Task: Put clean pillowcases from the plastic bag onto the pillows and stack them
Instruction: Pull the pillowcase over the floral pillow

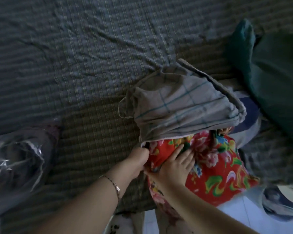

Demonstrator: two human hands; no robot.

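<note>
The red floral pillow [215, 168] is lying at the near edge of the bed, its near end hanging out over the white tiled floor [243, 215]. A grey checked pillowcase [181, 105] is covering its far half, with the mouth of the case sitting across the middle of the pillow and the red cloth showing below it. The left hand [139, 159] is gripping the hem of the pillowcase at the pillow's left side, fingers curled round the cloth. The right hand [174, 168] is lying flat on the bare part of the pillow, fingers spread and straight, holding nothing. A thin bracelet [116, 187] is sitting on the left wrist.

Well apart to the left, the clear plastic bag [15, 162] is lying crumpled on the striped bed sheet [74, 56] — grey folded cloth is showing through it, though what kind is too blurred to tell. Dark green bedding [274, 78] is lying at the right, just beyond the pillow.
</note>
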